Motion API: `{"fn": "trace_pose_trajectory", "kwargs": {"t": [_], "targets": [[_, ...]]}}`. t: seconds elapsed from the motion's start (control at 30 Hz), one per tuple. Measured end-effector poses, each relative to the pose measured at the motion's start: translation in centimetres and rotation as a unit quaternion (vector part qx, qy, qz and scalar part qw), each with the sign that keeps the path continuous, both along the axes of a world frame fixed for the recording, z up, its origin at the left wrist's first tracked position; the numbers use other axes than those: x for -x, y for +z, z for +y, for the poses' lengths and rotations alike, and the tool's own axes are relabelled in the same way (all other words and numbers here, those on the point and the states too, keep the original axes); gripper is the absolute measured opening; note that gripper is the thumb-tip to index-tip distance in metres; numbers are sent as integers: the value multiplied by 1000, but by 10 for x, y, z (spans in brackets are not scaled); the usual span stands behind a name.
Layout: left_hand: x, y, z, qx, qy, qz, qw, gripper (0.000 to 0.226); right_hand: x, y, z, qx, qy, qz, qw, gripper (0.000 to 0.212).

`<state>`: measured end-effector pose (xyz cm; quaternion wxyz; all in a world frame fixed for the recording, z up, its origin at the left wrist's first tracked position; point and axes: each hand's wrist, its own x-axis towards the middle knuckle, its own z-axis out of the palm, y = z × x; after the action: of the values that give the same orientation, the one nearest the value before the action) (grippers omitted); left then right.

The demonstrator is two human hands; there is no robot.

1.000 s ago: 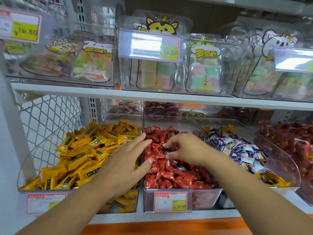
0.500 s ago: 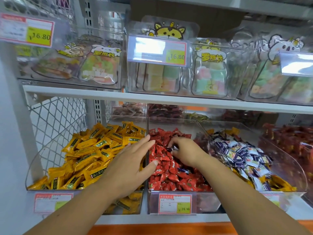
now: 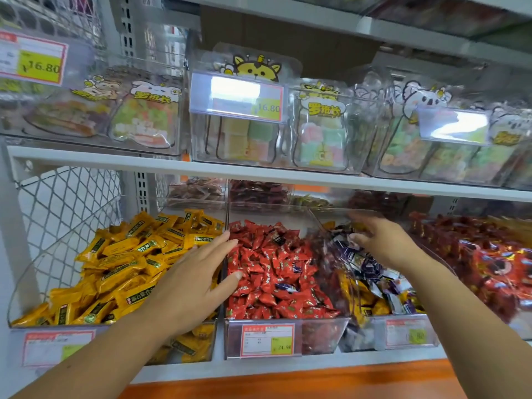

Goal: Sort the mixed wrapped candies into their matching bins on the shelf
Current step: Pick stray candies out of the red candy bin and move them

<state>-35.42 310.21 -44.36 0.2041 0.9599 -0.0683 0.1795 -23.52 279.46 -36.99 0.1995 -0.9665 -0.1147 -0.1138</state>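
Purple candies (image 3: 372,268) lie just below the blurred right hand (image 3: 384,243).

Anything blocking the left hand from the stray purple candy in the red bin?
Nothing visible. The purple candy lies uncovered on top of the red candies, just right of the left hand.

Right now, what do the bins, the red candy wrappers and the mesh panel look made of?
Bins: clear hard plastic, probably acrylic; contents show through the glinting walls.
Red candy wrappers: glossy plastic film, maybe foil-lined; crinkled, with bright highlights.
Mesh panel: likely white-painted metal; thin rigid diamond grid.
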Motion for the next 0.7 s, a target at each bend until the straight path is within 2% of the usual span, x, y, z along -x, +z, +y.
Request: {"fn": "trace_pose_trajectory", "kwargs": {"t": [0.1,0.17,0.27,0.37,0.43,0.6,0.7], "targets": [[0,-1,0,4,1,5,1000,65,13,10,17,20,43,-44,998,32],[-1,-1,0,6,2,11,1000,66,23,9,42,28,98,6,995,20],[0,-1,0,11,4,13,1000,63,21,-21,78,139,136,109,975,25],[0,0,-2,17,3,14,1000,61,8,-54,95,214,111,132,962,33],[1,-1,-1,16,1,16,1000,62,5,-61,100,193,100,124,968,37],[1,-5,3,12,4,19,1000,70,7,-53,95,68,117,137,981,38],[1,-2,1,11,4,17,1000,63,6,-47,88,-23,134,151,979,21]]}}
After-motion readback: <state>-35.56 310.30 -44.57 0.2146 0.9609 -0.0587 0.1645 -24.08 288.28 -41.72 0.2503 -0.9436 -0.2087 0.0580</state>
